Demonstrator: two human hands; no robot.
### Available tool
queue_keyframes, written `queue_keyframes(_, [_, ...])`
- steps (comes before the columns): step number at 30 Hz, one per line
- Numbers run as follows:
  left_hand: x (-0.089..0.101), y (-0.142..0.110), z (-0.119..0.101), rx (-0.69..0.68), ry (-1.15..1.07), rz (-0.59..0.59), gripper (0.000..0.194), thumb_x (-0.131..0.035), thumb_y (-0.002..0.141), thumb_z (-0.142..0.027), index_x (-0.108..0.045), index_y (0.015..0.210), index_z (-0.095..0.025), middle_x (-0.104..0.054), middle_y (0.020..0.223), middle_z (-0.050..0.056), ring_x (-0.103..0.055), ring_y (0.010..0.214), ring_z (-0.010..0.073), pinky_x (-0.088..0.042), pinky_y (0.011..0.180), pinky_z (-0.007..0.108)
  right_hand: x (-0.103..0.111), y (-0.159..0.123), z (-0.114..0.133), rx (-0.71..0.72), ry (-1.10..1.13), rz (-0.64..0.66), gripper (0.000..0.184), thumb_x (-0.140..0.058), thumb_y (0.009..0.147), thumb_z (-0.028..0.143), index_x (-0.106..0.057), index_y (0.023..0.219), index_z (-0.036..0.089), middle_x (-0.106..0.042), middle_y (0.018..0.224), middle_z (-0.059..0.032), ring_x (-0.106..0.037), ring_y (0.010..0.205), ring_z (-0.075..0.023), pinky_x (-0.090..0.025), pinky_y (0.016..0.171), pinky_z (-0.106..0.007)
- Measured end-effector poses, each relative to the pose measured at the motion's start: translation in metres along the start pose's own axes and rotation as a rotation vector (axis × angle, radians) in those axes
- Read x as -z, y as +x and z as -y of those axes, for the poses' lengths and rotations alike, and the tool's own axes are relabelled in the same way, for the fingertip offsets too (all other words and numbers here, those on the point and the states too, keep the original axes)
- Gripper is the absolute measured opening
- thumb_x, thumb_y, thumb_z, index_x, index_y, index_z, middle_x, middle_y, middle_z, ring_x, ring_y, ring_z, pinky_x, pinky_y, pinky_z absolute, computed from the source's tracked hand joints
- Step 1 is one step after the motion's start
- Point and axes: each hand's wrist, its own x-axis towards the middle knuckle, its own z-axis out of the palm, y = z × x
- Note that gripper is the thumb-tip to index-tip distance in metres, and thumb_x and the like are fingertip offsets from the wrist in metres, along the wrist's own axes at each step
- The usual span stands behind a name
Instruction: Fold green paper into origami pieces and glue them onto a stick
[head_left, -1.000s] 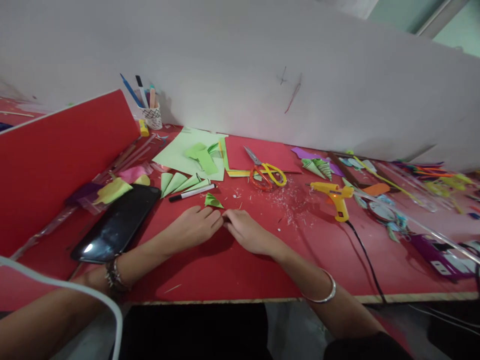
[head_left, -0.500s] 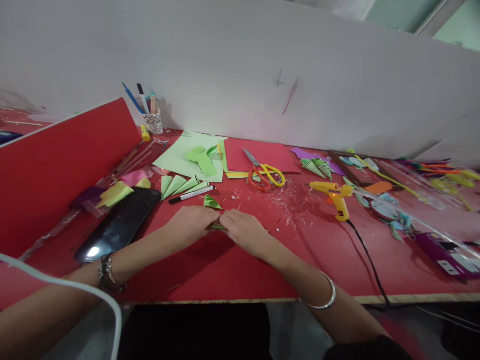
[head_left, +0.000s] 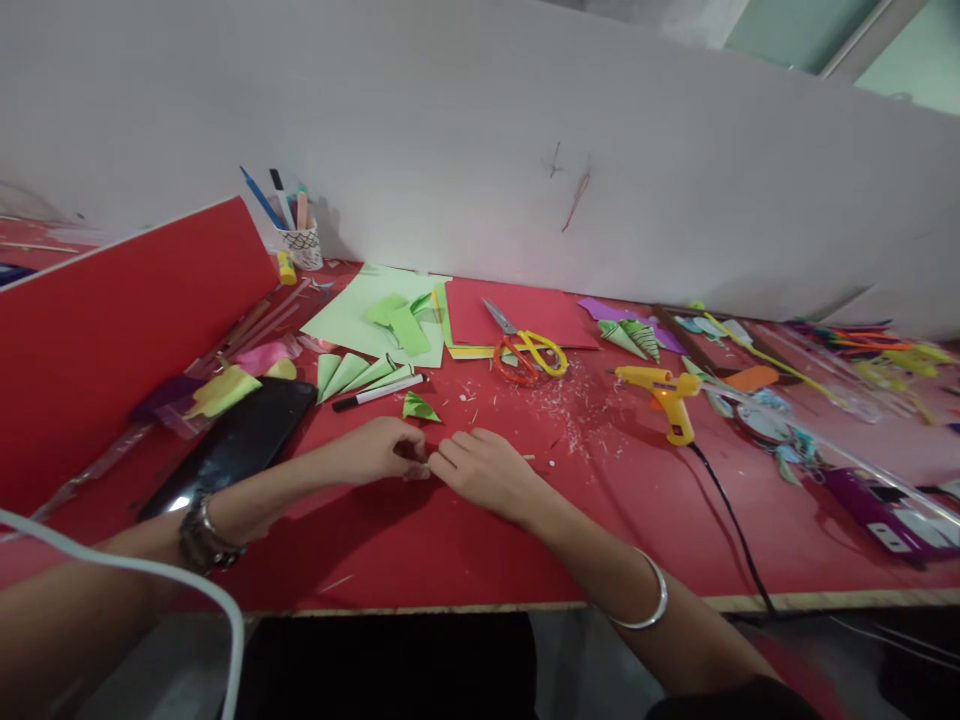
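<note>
My left hand [head_left: 386,450] is closed in a pinch low over the red table, its thumb and fingers meeting near the right hand's fingertips. My right hand [head_left: 484,472] is curled over from the other side, fingers bent together. Whatever lies between the fingertips is mostly covered; only a tiny pale bit shows. Just beyond the hands lies a small folded green paper piece [head_left: 420,407]. Behind it are a black-and-white marker [head_left: 379,391] and a row of folded light-green paper cones [head_left: 346,375].
A black phone [head_left: 240,440] lies left of my hands. Scissors [head_left: 517,340] rest on red paper sheets [head_left: 540,310]. To the right sits a yellow glue gun [head_left: 667,395] with a black cord. A white cable [head_left: 150,570] crosses the lower left.
The left hand has shifted slightly down and its fingers have opened into a looser pinch. Green paper that showed between the hands is now hidden. The right hand is a little lower.
</note>
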Motion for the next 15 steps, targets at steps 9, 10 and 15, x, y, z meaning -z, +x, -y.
queue_keyframes(9, [0.017,0.000,0.001,0.099,-0.272,0.233,0.035,-0.057,0.070,-0.048,-0.050,0.059,-0.015,-0.047,0.050,-0.004,-0.034,0.044,0.0060,-0.024,0.043,0.019,0.000,-0.004,-0.002,-0.007,-0.147,-0.124,0.027,-0.027,0.089,0.010,-0.050,0.102,0.011,-0.056,0.071,-0.0044,-0.048,0.066,-0.0144,-0.028,0.056,-0.029])
queue_keyframes(10, [0.017,0.001,0.002,0.107,-0.314,0.258,0.037,-0.058,0.069,-0.049,-0.049,0.058,-0.014,-0.046,0.048,-0.005,-0.032,0.043,0.0056,-0.022,0.042,0.019,0.000,-0.004,-0.002,-0.005,-0.159,-0.129,0.027,-0.027,0.090,0.010,-0.050,0.103,0.011,-0.056,0.071,-0.0044,-0.048,0.066,-0.0142,-0.028,0.056,-0.029])
queue_keyframes(15, [0.015,0.004,0.009,0.155,-0.430,0.295,0.041,-0.063,0.063,-0.052,-0.048,0.058,-0.014,-0.038,0.044,-0.007,-0.025,0.040,0.0048,-0.016,0.040,0.019,0.002,-0.005,-0.003,-0.014,-0.178,-0.137,0.027,-0.028,0.090,0.011,-0.048,0.107,0.009,-0.057,0.073,-0.0042,-0.050,0.068,-0.0142,-0.030,0.056,-0.028])
